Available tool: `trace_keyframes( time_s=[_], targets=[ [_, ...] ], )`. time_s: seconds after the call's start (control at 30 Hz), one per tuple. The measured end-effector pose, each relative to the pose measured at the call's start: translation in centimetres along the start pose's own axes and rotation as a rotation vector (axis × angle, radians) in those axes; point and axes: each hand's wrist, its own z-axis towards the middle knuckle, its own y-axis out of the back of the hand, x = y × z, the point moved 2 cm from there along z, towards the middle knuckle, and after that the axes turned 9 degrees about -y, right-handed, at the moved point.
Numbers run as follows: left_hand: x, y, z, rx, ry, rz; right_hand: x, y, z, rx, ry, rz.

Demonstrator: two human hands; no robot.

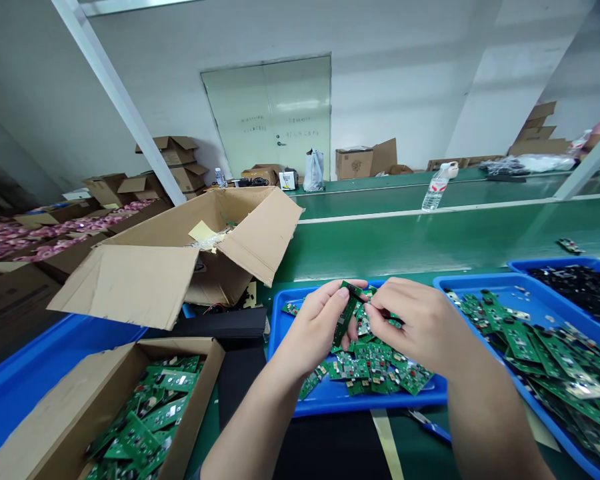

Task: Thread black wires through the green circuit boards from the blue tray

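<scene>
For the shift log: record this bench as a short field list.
left hand: grips a green board
right hand: pinches the same board's upper end
below hands: blue tray holding loose boards
right side: second tray, more boards
left side: cardboard box of boards
belt: water bottle standing

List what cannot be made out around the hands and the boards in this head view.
Circuit board: head view, its lower half hidden behind the left hand; parts too small to tell.
Middle blue tray: boards under the right hand hidden by it.
Right blue tray: cut off by the right and bottom edges.
Door writing: too small to read.
</scene>
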Motion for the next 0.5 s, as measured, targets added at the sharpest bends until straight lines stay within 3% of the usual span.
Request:
trace_keyframes(
  time_s=[0.5],
  targets=[
    [0.0, 0.0, 0.1, 0.055, -0.002, 0.145, -2.0, 0.4, -0.3, -0.052, -0.17, -0.023]
  ],
)
